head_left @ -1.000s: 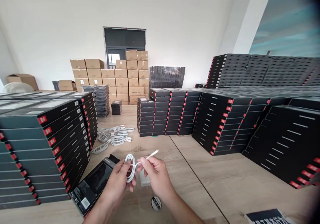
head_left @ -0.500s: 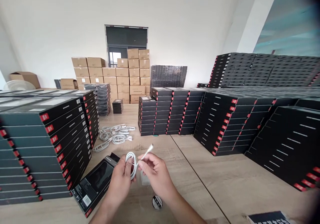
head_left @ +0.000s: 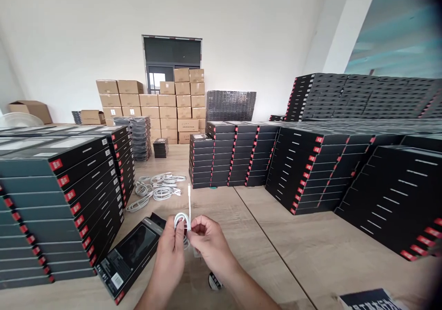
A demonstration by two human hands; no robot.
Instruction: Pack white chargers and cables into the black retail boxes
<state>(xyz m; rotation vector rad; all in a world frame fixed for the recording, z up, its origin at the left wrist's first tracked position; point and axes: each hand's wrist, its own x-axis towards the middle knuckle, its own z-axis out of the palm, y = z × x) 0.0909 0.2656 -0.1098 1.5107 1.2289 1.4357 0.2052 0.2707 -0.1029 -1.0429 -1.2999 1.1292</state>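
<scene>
A coiled white charging cable (head_left: 180, 217) is pinched between the thumb and fingers of my left hand (head_left: 171, 243). My right hand (head_left: 208, 241) grips the same cable at the coil's right side, and its plug end sticks straight up above my fingers. Left of my hands, a black box (head_left: 133, 254) with a dark window on its face lies slanted on the table, its far end open. Beyond it lies a loose heap of coiled white cables (head_left: 160, 188). A round black-and-white label (head_left: 214, 281) lies partly hidden behind my right wrist.
Tall stacks of black boxes with red corners stand at left (head_left: 79, 199), at centre (head_left: 228, 158) and at right (head_left: 307, 172). Brown cartons (head_left: 169, 112) are piled by the far wall. A seam crosses the wooden table (head_left: 252, 227). A dark printed sheet (head_left: 369, 299) lies at the lower right.
The cable's plug end has swung from leaning right to upright. My right hand has moved left, closer against the coil and my left hand. The view has shifted slightly.
</scene>
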